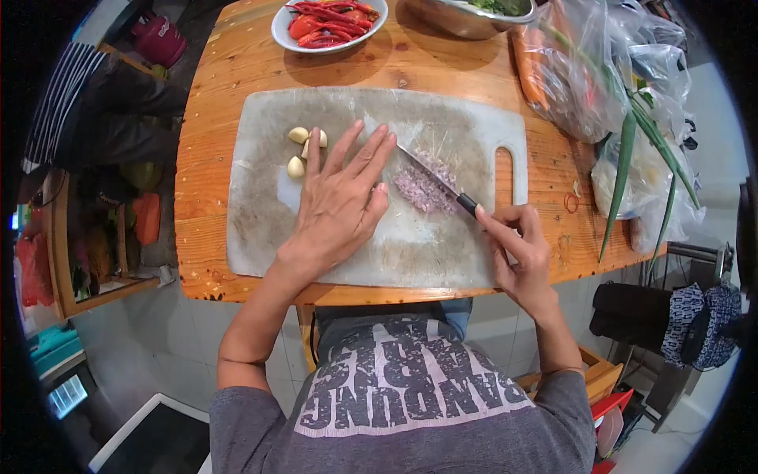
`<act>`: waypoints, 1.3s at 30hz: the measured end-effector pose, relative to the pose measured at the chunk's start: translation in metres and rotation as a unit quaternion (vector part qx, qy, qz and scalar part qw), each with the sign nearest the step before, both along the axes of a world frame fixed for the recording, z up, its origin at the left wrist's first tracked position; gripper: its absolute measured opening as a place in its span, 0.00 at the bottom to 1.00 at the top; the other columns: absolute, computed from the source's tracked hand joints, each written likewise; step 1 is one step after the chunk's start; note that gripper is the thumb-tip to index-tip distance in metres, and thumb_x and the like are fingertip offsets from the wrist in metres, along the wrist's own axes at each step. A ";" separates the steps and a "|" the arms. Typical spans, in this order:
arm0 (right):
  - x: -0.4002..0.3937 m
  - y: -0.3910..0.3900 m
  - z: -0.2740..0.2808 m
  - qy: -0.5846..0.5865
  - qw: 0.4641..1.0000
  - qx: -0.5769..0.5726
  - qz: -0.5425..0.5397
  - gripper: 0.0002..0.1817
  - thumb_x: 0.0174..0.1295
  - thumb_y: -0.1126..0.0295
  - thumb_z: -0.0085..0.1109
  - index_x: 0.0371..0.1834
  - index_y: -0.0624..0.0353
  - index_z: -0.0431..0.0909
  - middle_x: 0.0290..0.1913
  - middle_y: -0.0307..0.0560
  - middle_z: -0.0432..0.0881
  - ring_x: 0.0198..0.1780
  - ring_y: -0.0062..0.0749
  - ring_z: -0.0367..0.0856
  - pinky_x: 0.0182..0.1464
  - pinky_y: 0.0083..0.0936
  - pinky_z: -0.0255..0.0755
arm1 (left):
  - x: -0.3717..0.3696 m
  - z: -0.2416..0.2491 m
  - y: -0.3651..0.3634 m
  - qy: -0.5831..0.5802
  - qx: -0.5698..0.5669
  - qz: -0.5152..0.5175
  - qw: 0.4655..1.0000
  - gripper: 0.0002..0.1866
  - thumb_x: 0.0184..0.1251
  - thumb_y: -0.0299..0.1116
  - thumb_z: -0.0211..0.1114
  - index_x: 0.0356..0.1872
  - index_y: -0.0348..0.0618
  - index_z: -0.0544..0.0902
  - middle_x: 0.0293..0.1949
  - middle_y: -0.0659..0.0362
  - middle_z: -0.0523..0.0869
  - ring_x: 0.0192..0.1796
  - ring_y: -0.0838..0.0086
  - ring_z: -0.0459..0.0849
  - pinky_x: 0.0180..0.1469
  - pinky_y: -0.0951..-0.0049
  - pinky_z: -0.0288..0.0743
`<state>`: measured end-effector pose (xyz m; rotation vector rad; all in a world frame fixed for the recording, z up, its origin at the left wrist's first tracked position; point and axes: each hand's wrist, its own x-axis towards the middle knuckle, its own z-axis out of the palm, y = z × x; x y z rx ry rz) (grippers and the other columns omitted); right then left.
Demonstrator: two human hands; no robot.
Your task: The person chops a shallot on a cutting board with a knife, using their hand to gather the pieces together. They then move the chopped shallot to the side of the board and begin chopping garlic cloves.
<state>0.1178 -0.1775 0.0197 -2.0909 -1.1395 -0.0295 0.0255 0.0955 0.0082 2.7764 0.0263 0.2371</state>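
My right hand [517, 249] grips a knife by its black handle [467, 204], with the blade [426, 168] slanting up and left over a pile of finely chopped shallot [422, 191]. My left hand [343, 186] is stretched flat over the cutting board [260, 237], palm down and fingers spread, its fingertips close to the blade's tip. Just left of those fingers lie several peeled garlic cloves [296, 167], one partly covered by the hand. The worn white board has a handle slot at its right end.
A white bowl of red chilies and tomatoes [330, 24] stands at the table's far side, beside a metal bowl of greens [474, 20]. Plastic bags [572, 71] with carrots [530, 67] and green leaves [624, 174] crowd the right. A person in dark trousers [126, 95] is at the left.
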 end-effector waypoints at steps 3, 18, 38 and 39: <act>-0.006 -0.001 0.002 -0.016 1.000 0.000 -0.017 0.32 0.51 0.90 0.63 0.61 0.57 0.86 0.40 0.48 0.77 0.40 0.38 0.76 0.40 0.30 0.73 | 0.000 -0.002 -0.002 -0.010 0.003 0.002 1.000 0.34 0.74 0.34 0.53 0.81 0.47 0.63 0.81 0.61 0.65 0.83 0.56 0.56 0.84 0.40 0.33; 0.010 0.003 -0.006 0.026 0.999 0.024 -0.010 0.32 0.51 0.91 0.64 0.60 0.54 0.87 0.42 0.49 0.79 0.39 0.35 0.79 0.39 0.29 0.76 | 0.003 -0.006 -0.001 -0.009 -0.012 0.007 1.000 0.35 0.80 0.49 0.54 0.82 0.47 0.61 0.82 0.61 0.63 0.85 0.59 0.52 0.84 0.39 0.27; 0.031 -0.002 0.009 -0.036 0.998 0.037 -0.039 0.25 0.56 0.89 0.64 0.57 0.58 0.89 0.41 0.48 0.81 0.38 0.34 0.79 0.39 0.27 0.74 | 0.016 0.010 0.007 0.002 0.049 -0.026 0.998 0.38 0.81 0.59 0.47 0.81 0.45 0.63 0.82 0.59 0.64 0.86 0.60 0.49 0.82 0.36 0.22; 0.032 -0.002 0.006 -0.039 0.997 0.039 -0.047 0.25 0.56 0.89 0.64 0.57 0.58 0.88 0.41 0.48 0.80 0.38 0.35 0.79 0.39 0.27 0.74 | 0.019 0.011 0.008 0.001 0.054 -0.032 0.998 0.38 0.81 0.60 0.47 0.81 0.45 0.63 0.82 0.59 0.64 0.86 0.60 0.49 0.83 0.36 0.22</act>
